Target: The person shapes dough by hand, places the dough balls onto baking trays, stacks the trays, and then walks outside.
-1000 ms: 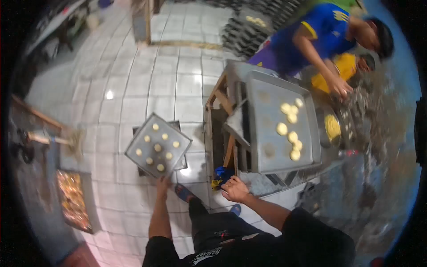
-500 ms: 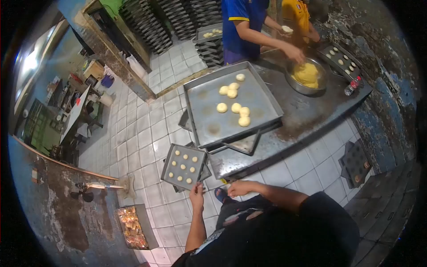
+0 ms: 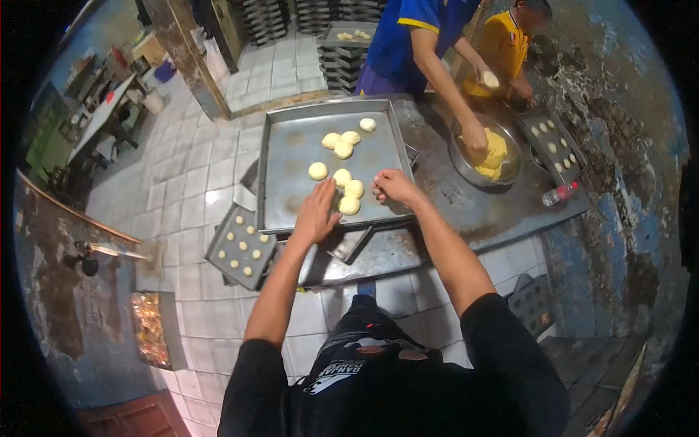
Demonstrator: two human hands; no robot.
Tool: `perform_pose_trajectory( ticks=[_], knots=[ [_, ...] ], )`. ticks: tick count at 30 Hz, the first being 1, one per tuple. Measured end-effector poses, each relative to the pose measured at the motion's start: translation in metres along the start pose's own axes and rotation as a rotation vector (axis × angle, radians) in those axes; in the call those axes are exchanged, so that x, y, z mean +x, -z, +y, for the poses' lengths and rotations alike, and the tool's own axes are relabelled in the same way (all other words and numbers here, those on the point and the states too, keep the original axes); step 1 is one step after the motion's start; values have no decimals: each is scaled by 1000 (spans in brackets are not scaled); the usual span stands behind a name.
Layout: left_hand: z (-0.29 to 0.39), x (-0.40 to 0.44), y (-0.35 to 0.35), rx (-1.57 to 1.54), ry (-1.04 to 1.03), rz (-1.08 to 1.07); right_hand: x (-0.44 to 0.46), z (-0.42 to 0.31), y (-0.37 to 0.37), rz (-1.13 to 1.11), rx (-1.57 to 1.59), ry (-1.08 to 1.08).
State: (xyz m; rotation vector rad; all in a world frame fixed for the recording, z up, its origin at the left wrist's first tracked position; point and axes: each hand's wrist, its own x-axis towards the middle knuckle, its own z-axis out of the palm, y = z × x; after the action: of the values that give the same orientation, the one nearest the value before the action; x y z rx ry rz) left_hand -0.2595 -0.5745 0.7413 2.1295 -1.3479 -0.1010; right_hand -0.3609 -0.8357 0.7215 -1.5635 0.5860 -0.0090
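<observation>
A large grey metal tray [image 3: 291, 200] lies on the dark table, with several pale yellow dough balls [image 3: 317, 171] on it. My left hand [image 3: 315, 213] is over the tray's front part, fingers stretched out, close beside the nearest dough balls [image 3: 349, 205]. Above the tray's right side is my right hand [image 3: 393, 186], its fingers curled together; whatever they may hold is too small to make out. Lower left, near floor level, a smaller tray [image 3: 231, 255] carries several small dough balls in rows.
Across the table [image 3: 466, 218], a person in blue [image 3: 408, 44] reaches into a metal bowl [image 3: 495, 156] of yellow dough. Another person wears yellow [image 3: 502, 44]. A small bottle [image 3: 560, 193] and a dough tray [image 3: 552, 146] are at the right. A box of packets [image 3: 151, 328] sits lower left.
Both my hands have moved forward from near the table's front edge to over the large tray. My left hand has left the smaller tray's edge. The view has shifted.
</observation>
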Motion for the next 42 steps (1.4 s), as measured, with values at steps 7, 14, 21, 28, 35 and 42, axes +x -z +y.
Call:
perform_pose_trajectory(
  ticks=[7, 14, 21, 28, 35, 42],
  knots=[
    [-23, 72, -40, 251, 119, -328, 62, 55, -45, 236, -296, 407],
    [-10, 82, -42, 548, 261, -542, 14, 4, 71, 336, 142, 141],
    [218, 116, -149, -1339, 656, 123, -142, -5, 152, 379, -336, 649],
    [375, 136, -253, -1088, 553, 297, -230, 54, 266, 310, -143, 277],
    [419, 164, -277, -1193, 550, 242, -253, 50, 330, 180, 381, 294],
    [340, 139, -370, -957, 494, -107, -188, 108, 339, 189, -734, 582]
  ],
)
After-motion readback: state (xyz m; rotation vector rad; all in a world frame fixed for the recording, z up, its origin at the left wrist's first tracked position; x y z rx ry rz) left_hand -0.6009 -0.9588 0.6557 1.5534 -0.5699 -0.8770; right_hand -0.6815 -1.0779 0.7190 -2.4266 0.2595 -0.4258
